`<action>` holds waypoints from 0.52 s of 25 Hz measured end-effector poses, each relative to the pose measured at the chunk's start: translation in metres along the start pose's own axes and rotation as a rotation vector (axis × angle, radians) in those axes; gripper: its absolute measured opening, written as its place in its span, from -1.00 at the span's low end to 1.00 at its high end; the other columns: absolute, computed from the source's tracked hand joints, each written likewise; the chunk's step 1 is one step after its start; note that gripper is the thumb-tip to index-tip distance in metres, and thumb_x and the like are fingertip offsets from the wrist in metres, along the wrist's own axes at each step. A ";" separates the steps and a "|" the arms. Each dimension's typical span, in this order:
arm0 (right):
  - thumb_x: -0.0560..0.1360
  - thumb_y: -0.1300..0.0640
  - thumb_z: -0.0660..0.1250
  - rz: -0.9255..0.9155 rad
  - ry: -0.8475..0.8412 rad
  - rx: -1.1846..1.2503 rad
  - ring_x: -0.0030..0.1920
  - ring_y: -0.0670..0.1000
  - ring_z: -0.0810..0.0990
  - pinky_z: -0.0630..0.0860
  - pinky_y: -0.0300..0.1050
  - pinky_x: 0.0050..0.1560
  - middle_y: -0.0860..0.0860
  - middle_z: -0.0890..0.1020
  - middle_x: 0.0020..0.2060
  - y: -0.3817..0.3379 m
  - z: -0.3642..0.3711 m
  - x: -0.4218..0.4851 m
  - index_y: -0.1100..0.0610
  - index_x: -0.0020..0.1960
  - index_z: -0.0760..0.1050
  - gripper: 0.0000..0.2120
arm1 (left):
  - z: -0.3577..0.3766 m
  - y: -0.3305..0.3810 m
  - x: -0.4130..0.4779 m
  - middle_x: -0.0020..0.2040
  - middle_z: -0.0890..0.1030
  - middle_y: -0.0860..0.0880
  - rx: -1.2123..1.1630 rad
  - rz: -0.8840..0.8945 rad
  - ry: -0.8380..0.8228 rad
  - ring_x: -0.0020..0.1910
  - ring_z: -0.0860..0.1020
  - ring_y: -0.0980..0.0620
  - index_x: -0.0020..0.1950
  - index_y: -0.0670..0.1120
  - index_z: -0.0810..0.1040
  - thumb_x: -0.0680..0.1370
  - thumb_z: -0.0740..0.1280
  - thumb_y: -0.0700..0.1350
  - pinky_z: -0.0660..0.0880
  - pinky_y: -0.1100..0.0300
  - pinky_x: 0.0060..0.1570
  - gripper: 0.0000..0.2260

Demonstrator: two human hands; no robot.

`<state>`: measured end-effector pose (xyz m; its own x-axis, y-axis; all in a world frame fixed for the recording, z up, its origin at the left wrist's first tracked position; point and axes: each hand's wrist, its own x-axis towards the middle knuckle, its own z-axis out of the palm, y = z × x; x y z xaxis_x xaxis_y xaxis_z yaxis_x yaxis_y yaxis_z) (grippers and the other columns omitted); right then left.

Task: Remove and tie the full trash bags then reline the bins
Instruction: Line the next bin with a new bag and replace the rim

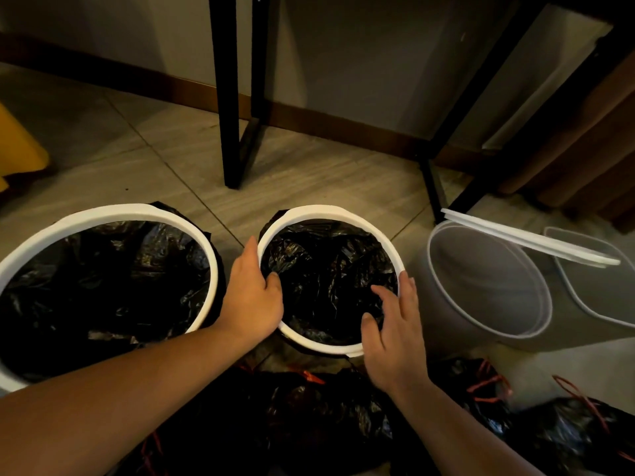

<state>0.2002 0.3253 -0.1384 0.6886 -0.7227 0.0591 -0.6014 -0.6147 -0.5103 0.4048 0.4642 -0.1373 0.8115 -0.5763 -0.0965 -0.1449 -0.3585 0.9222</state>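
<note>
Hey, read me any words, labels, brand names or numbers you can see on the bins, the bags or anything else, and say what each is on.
There is no readable text anywhere in this view.
Left bin, middle bin, empty grey bin and loose white ring: plain, with no label or brand visible.
Tied black bags and yellow object: no print visible.

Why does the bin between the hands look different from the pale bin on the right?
The middle bin is lined with a black bag; the pale bin is bare inside. The middle bin wears its white ring on the rim; a loose ring lies slanted across the pale bin. Both are round.
</note>
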 end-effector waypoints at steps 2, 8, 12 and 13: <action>0.56 -0.16 0.20 0.004 0.042 -0.076 0.67 0.02 -0.11 -0.05 0.17 0.65 0.08 0.06 0.68 -0.004 -0.007 0.000 0.02 0.51 0.37 -0.44 | 0.000 0.003 -0.001 0.58 0.26 -0.06 0.089 -0.021 0.005 0.55 0.25 -0.02 0.68 -0.01 0.11 0.68 0.26 -0.15 0.18 0.20 0.49 -0.40; 0.44 -0.27 0.26 -0.257 -0.231 -0.208 0.22 0.01 0.55 0.54 0.04 0.26 -0.04 0.59 0.19 -0.076 0.001 0.096 -0.05 0.23 0.55 -0.54 | -0.001 0.003 -0.001 0.70 -0.08 0.01 0.163 0.066 -0.099 0.67 -0.02 0.04 0.72 -0.07 -0.12 0.60 0.36 0.02 -0.02 0.25 0.55 -0.15; 0.57 -0.01 0.32 -0.126 -0.991 -0.591 0.23 0.18 0.57 0.47 0.12 0.35 0.16 0.60 0.29 -0.106 0.063 0.152 0.06 0.34 0.53 -0.63 | -0.006 0.001 -0.004 0.71 -0.19 0.02 0.185 0.091 -0.176 0.68 -0.10 0.04 0.70 -0.06 -0.25 0.56 0.41 -0.03 0.00 0.20 0.61 -0.04; 0.63 0.06 0.29 -0.177 -1.091 -0.716 0.32 0.22 0.52 0.39 0.13 0.42 0.20 0.54 0.37 -0.103 0.076 0.154 0.12 0.42 0.48 -0.62 | -0.006 0.002 -0.004 0.70 -0.20 0.05 0.169 0.083 -0.195 0.69 -0.09 0.02 0.70 -0.04 -0.26 0.56 0.40 -0.03 0.08 0.10 0.63 -0.03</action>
<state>0.3993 0.3015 -0.1422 0.5473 -0.1985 -0.8131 -0.3180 -0.9479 0.0174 0.4049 0.4702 -0.1327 0.6709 -0.7336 -0.1082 -0.3125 -0.4121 0.8559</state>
